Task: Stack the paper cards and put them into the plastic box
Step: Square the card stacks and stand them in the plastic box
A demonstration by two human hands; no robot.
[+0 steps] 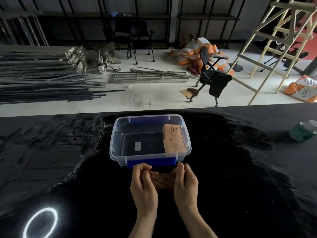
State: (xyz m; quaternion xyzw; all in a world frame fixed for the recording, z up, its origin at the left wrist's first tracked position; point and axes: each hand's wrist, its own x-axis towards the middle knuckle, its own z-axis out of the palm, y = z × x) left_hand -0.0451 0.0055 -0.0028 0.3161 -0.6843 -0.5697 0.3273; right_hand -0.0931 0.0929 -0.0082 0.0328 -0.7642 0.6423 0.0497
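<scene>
Head view: The step in hand appears to be squaring a stack of paper cards [163,182] on the black table cover [240,169], just in front of the clear plastic box [113,134]. The left hand [144,184] and right hand [185,182] press the stack from either side, fingers curled over its top edge, both forearms reaching forward. An earlier bundle of cards [174,140] leans inside the box against its right wall. The next move calls for lifting the stack over the near blue latch [151,162] into the box.
</scene>
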